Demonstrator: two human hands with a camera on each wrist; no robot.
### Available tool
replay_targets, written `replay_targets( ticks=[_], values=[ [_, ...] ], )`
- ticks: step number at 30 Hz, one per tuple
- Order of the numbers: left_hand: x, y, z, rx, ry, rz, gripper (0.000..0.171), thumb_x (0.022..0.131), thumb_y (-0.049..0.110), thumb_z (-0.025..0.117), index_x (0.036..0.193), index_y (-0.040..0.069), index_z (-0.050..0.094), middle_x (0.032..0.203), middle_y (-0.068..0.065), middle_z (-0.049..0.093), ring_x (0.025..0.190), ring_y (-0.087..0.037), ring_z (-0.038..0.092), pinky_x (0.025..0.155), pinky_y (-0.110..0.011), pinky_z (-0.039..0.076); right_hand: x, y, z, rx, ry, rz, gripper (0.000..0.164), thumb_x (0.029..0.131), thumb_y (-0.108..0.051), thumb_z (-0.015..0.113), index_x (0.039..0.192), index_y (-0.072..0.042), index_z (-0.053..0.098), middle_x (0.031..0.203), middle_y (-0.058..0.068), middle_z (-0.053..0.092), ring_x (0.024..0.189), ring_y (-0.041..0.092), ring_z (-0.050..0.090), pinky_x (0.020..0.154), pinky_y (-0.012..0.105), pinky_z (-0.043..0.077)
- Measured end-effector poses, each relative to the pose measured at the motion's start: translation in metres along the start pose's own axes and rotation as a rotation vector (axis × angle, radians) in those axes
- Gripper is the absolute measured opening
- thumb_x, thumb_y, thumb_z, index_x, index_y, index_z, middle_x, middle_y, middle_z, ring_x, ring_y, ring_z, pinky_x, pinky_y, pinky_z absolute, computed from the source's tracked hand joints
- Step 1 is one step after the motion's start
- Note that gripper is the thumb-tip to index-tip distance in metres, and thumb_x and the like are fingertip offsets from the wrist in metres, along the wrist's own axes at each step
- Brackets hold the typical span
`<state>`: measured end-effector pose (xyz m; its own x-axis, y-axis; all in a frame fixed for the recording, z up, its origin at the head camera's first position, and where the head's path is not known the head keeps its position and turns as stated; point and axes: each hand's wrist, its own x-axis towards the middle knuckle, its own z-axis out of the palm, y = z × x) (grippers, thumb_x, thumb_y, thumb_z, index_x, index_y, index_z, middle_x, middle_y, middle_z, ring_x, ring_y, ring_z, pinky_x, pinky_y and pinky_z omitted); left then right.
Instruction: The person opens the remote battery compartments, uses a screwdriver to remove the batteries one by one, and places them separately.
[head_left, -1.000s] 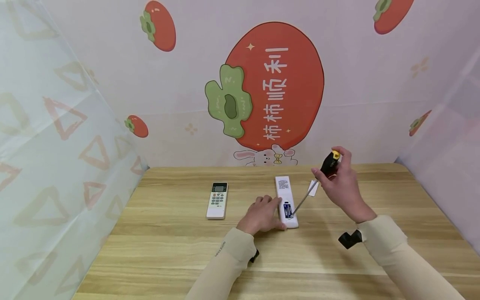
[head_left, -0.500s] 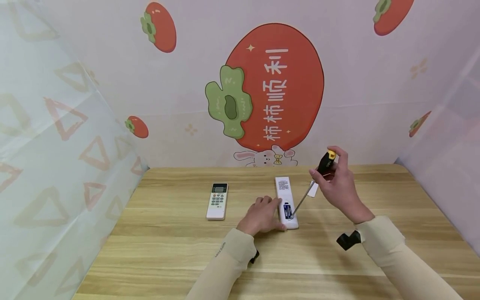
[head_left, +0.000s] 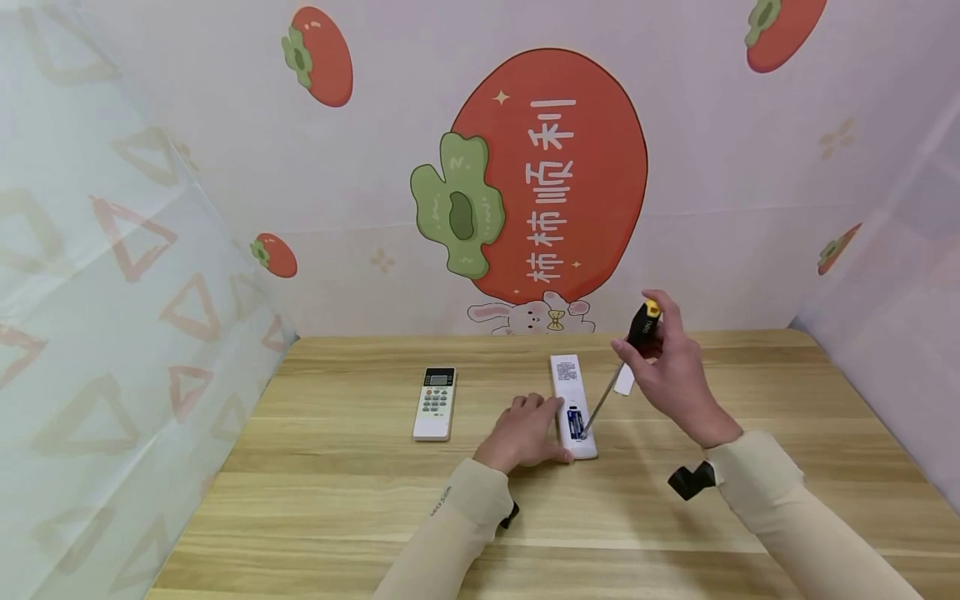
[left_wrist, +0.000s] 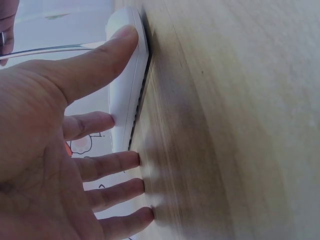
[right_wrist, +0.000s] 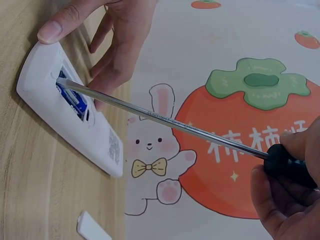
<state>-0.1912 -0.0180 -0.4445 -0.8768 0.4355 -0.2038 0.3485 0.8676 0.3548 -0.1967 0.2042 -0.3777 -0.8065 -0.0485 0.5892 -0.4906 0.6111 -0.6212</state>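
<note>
One screwdriver [right_wrist: 160, 118] at an open-backed remote [head_left: 567, 393]
Left hand [head_left: 527, 429] touches the remote, fingers spread; right hand [head_left: 678, 379] grips the handle [head_left: 642, 325].

Right grip [right_wrist: 289, 212] holds a screwdriver [right_wrist: 170, 121], tip [right_wrist: 62, 81] at the batteries [right_wrist: 74, 100] in a remote [right_wrist: 99, 136]

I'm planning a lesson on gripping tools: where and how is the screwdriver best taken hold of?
Probably by its thick black handle, from the right, as the right hand holds it: the screwdriver leans that way, its slim metal shaft slanting down to the batteries, so the handle sits highest.
</note>
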Motion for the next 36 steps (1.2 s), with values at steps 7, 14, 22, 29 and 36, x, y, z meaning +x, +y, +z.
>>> replay_targets(
  ticks=[7,14,22,29,36],
  values=[
    [0.0,0.001,-0.001,0.012,0.001,0.006,0.087,0.083,0.052,0.081,0.155,0.021,0.043,0.145,-0.01,0.05,0.134,-0.032,0.044,0.11,-0.049,0.039,0.004,-0.003,0.004,-0.011,-0.028,-0.044,0.079,0.089,-0.004,0.078,0.152,-0.013,0.031,0.084,0.014,0.066,0.071,0.025,0.068,0.062,0.014,0.051],
    [0.0,0.002,-0.002,0.008,-0.006,0.005,0.086,0.083,0.052,0.08,0.155,0.02,0.044,0.145,-0.011,0.05,0.134,-0.032,0.044,0.11,-0.05,0.039,0.01,-0.004,0.009,-0.015,-0.052,-0.075,0.077,0.089,-0.006,0.078,0.151,-0.013,0.031,0.083,0.012,0.066,0.068,0.02,0.066,0.061,0.023,0.056],
    [0.001,0.002,0.0,0.009,-0.011,-0.001,0.085,0.084,0.051,0.08,0.154,0.021,0.044,0.146,-0.011,0.049,0.134,-0.032,0.044,0.111,-0.05,0.038,0.016,-0.006,0.016,-0.031,-0.064,-0.099,0.077,0.09,-0.008,0.078,0.15,-0.014,0.031,0.078,0.009,0.064,0.063,0.016,0.062,0.059,0.03,0.056],
    [0.001,0.002,-0.001,0.011,-0.012,-0.004,0.085,0.083,0.051,0.08,0.154,0.021,0.044,0.146,-0.011,0.049,0.134,-0.032,0.044,0.111,-0.05,0.038,0.021,-0.004,0.019,-0.043,-0.087,-0.093,0.075,0.092,-0.011,0.076,0.151,-0.016,0.029,0.082,0.012,0.065,0.064,0.019,0.061,0.06,0.033,0.056],
    [0.001,0.003,-0.001,0.018,-0.015,0.0,0.085,0.084,0.052,0.08,0.154,0.02,0.044,0.145,-0.011,0.049,0.133,-0.032,0.045,0.11,-0.05,0.039,0.021,-0.008,0.022,-0.045,-0.127,-0.08,0.078,0.093,-0.011,0.074,0.153,-0.02,0.026,0.085,0.012,0.063,0.065,0.02,0.059,0.058,0.034,0.055]
  ],
)
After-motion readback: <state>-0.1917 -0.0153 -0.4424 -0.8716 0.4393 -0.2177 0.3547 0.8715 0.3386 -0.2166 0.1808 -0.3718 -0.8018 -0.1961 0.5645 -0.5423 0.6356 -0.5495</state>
